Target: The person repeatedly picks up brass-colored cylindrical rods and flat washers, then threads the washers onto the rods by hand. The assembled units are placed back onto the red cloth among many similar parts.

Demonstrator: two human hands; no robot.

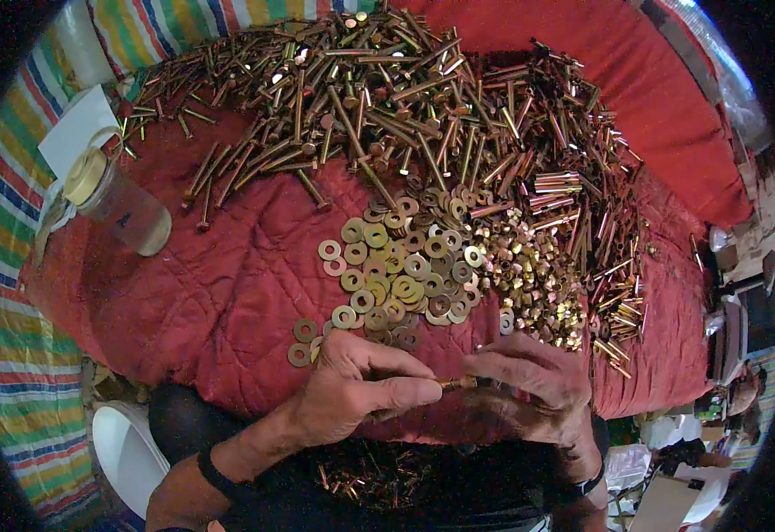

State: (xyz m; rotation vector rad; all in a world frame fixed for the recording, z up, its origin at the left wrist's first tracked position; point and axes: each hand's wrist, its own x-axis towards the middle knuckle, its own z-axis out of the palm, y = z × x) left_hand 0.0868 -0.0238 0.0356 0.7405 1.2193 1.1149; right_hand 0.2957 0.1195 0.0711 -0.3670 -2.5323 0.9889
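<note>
My left hand (356,386) is closed in a pinch, thumb and forefinger on a thin brass-coloured bolt (452,383). From the other side, my right hand (533,386) has its curled fingers at the bolt's right end; whether they also hold a small part is hidden. Just beyond my hands lies a spread of flat washers (396,275), a few of them close to my left knuckles. Right of these is a heap of small brass-coloured nuts (538,275), near my right hand. A large pile of long bolts (352,97) covers the far side.
A red quilted cloth (183,310) lies beneath the parts. On the left stands a clear jar with a cream lid (126,204), beside a white sheet (77,129). Short thin metal pieces (618,310) lie at the right. More metal parts (374,479) sit below my hands, near my lap.
</note>
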